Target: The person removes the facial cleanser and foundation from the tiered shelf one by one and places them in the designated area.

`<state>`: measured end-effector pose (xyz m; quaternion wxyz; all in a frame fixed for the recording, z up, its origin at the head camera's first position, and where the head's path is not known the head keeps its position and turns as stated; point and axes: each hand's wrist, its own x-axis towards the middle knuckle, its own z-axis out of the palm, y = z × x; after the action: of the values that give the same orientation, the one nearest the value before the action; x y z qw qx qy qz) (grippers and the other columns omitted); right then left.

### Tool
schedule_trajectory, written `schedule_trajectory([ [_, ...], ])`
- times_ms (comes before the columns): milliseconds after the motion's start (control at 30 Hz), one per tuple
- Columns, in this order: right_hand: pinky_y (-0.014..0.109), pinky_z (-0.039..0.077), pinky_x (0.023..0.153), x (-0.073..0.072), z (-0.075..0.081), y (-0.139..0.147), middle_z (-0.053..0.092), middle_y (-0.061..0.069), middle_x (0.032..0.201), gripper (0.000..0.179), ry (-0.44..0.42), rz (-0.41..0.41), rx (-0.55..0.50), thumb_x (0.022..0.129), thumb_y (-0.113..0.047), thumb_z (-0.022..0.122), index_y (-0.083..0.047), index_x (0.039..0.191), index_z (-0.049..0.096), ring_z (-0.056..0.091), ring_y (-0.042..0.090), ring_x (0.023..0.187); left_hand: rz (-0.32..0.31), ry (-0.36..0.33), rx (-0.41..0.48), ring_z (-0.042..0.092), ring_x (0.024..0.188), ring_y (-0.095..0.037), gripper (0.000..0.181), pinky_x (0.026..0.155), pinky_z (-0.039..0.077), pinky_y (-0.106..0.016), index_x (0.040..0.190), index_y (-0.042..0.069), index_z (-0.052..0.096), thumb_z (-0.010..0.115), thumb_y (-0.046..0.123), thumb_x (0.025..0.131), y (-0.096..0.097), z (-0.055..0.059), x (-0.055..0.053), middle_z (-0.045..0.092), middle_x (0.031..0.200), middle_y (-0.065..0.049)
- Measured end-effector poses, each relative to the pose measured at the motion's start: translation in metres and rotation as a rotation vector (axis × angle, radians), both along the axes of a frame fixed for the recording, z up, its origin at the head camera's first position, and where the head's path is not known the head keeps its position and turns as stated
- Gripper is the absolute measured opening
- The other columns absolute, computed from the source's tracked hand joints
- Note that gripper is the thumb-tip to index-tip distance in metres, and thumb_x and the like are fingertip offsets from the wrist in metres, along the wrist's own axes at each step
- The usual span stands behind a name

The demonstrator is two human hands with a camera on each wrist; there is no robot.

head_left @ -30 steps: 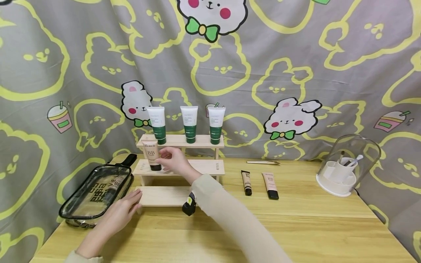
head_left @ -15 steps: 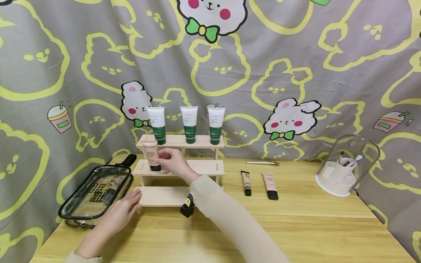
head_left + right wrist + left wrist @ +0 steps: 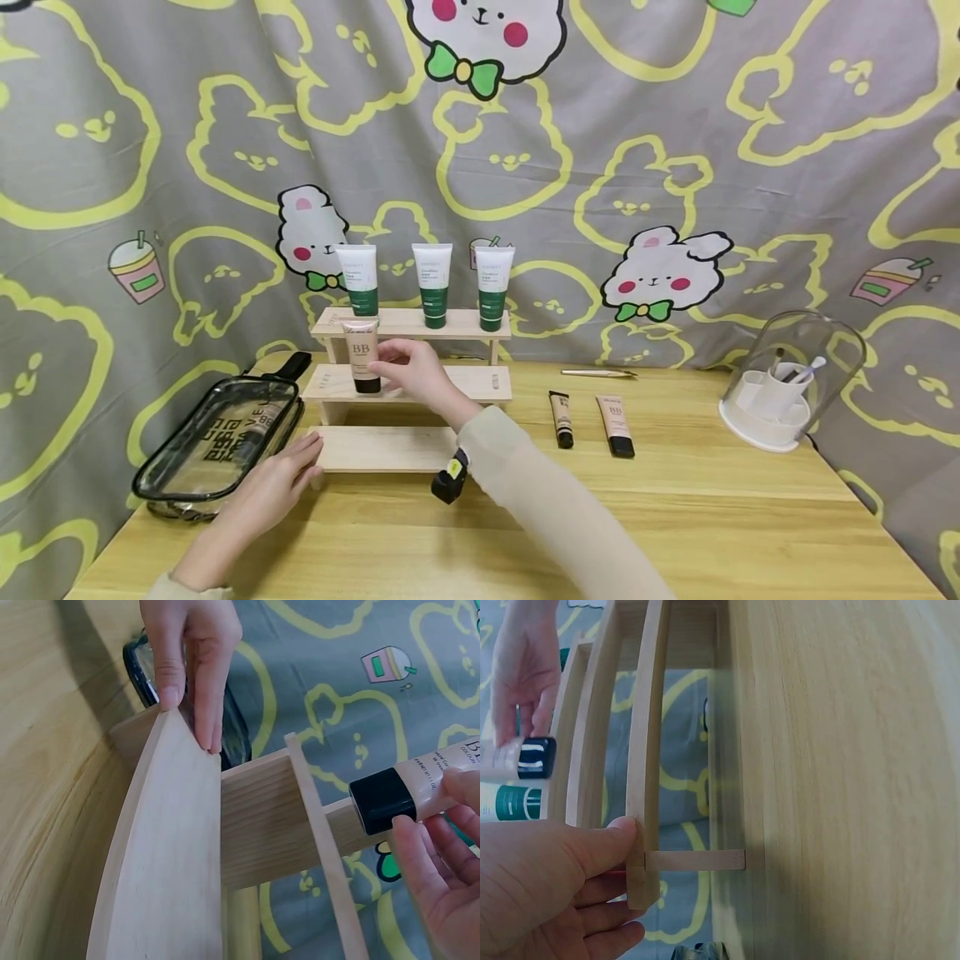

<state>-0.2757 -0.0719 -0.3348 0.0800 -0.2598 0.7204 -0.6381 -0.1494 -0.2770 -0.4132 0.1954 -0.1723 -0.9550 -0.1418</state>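
BB tube [image 3: 362, 350], upright & cap down at the rack's [image 3: 386, 448] mid tier, is pinched btwn R hand's [image 3: 420, 371] thumb & fingers, hiding the base of the leftmost green-white tube [image 3: 361, 279]; can't tell if its cap touches wood. L hand [image 3: 273, 487] grips the bottom tier's L end, thumb & fingers on opp. sides, clear only in wrist views; R wrist view cuts off the BB tube's top. Farther out: clear pouch [image 3: 161, 495] L, slim tube [image 3: 560, 417] R.
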Motion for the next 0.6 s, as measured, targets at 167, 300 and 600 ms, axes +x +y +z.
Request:
schedule_trajectory([
  [167,0.032,0.055,0.062,0.003,0.004,0.017,0.064,0.006,0.089,0.024,-0.002,0.042,-0.035,0.084,-0.008,0.068,0.003,0.106,0.064,0.061,0.015,0.074,-0.001,0.004,-0.004,0.054,0.107,-0.04,0.038,0.081,0.047,-0.05,0.113,-0.013,0.06,0.07,0.002,0.08,0.0,0.0,0.001,0.055,0.118,-0.027],
  [300,0.034,0.056,0.064,0.005,0.007,0.033,0.064,0.01,0.093,0.026,-0.019,0.071,-0.055,0.085,-0.007,0.066,0.005,0.108,0.063,0.061,0.016,0.077,0.004,-0.012,0.0,0.053,0.108,-0.039,0.037,0.082,0.046,-0.049,0.114,-0.013,0.059,0.069,0.003,0.081,0.0,0.0,0.001,0.054,0.12,-0.027],
  [600,0.036,0.055,0.068,0.007,0.007,0.074,0.063,0.013,0.096,0.025,-0.028,0.055,-0.036,0.086,-0.007,0.065,0.007,0.106,0.061,0.062,0.019,0.082,-0.003,0.018,-0.009,0.054,0.106,-0.039,0.037,0.081,0.047,-0.049,0.112,-0.012,0.061,0.071,0.002,0.079,0.0,-0.001,0.001,0.055,0.118,-0.027],
])
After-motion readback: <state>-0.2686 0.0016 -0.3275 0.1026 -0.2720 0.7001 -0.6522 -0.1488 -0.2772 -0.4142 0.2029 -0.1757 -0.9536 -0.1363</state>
